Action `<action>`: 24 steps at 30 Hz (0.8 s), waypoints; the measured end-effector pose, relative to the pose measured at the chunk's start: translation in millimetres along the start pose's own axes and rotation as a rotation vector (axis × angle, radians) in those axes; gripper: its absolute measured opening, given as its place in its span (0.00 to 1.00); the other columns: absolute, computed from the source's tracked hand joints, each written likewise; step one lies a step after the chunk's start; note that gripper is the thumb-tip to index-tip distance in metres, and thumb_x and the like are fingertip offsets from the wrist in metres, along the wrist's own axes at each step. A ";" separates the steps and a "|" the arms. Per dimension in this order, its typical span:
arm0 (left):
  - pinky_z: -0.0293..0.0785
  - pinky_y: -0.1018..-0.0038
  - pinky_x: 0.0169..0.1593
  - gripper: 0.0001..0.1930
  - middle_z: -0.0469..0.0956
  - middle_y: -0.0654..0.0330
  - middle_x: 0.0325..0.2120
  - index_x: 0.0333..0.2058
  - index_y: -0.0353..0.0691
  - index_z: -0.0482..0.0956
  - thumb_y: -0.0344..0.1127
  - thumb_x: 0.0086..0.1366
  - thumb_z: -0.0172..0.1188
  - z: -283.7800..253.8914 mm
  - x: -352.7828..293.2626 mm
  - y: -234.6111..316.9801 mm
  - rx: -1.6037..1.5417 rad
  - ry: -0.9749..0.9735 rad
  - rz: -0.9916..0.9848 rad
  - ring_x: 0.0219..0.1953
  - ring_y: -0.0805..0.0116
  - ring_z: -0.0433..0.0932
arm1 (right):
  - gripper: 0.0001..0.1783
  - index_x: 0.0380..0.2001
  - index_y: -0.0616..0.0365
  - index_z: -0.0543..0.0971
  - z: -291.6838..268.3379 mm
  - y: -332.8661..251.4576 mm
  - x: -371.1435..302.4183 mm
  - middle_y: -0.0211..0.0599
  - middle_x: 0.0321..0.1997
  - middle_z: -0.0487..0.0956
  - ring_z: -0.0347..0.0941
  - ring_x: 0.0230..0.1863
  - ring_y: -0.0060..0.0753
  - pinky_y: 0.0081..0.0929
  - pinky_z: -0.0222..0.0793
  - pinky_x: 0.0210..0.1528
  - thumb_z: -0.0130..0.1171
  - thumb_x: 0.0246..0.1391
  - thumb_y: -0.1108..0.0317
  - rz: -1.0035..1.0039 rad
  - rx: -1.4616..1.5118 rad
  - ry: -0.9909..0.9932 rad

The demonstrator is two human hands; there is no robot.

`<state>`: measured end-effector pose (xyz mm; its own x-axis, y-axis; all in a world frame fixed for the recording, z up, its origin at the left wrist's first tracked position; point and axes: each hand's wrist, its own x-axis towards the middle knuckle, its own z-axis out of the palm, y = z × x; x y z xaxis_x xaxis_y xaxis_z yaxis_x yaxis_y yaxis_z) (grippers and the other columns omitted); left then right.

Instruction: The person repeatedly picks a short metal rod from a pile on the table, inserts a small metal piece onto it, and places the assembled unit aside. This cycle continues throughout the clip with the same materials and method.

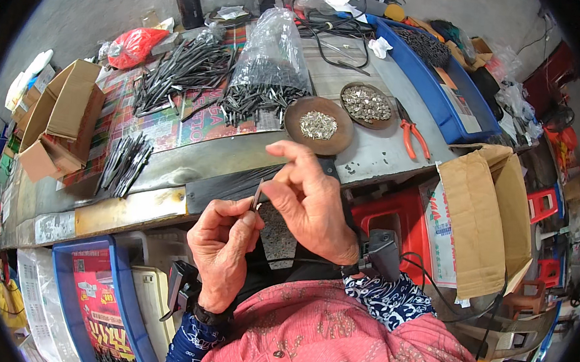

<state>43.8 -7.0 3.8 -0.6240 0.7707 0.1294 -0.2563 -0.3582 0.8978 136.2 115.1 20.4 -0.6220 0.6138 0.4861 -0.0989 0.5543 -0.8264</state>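
My left hand (221, 253) + right hand (312, 206) meet just in front of bench edge (133, 207), both pinching same thin dark rod (257, 195), held near upright betw fingertips. Left clenched low on rod, right thumb + fingers grasping upper end. Round brown dish (319, 126) w/ small silver bits just beyond right hand; second dish (367, 106) beside it. Orange-handled pliers (414, 139) to right. Loose dark rods (123, 162) on bench, left side; clear bag of rods (268, 65) further back.

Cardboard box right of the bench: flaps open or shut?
Open. The cardboard box has its flaps spread apart, exposing the bare inside wall; contents not visible.
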 end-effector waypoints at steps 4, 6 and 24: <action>0.61 0.86 0.24 0.06 0.78 0.62 0.26 0.40 0.31 0.76 0.23 0.65 0.56 -4.1 0.0 1.5 0.007 -0.006 0.042 0.21 0.83 0.67 | 0.30 0.55 0.61 0.65 6.2 -3.2 -4.8 0.34 0.18 0.70 0.70 0.18 0.33 0.29 0.67 0.24 0.65 0.54 0.62 -0.041 0.014 -0.161; 0.61 0.86 0.24 0.06 0.78 0.61 0.26 0.41 0.31 0.76 0.23 0.65 0.56 -5.2 -0.1 1.3 -0.041 -0.029 0.042 0.21 0.83 0.67 | 0.31 0.56 0.60 0.65 9.0 -3.3 -3.6 0.31 0.20 0.69 0.68 0.20 0.24 0.24 0.66 0.24 0.66 0.54 0.62 -0.052 -0.019 -0.142; 0.61 0.86 0.24 0.03 0.74 0.67 0.25 0.37 0.33 0.75 0.22 0.65 0.57 -3.7 -1.4 -2.2 -0.010 0.015 0.056 0.22 0.84 0.67 | 0.12 0.23 0.59 0.68 29.6 7.3 -6.8 0.40 0.20 0.68 0.69 0.20 0.46 0.39 0.65 0.21 0.60 0.55 0.69 -0.323 -0.270 0.063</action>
<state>42.4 -9.3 0.1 -0.6486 0.7412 0.1731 -0.2277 -0.4059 0.8851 116.7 98.4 2.7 -0.5428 0.4129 0.7314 -0.0687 0.8461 -0.5286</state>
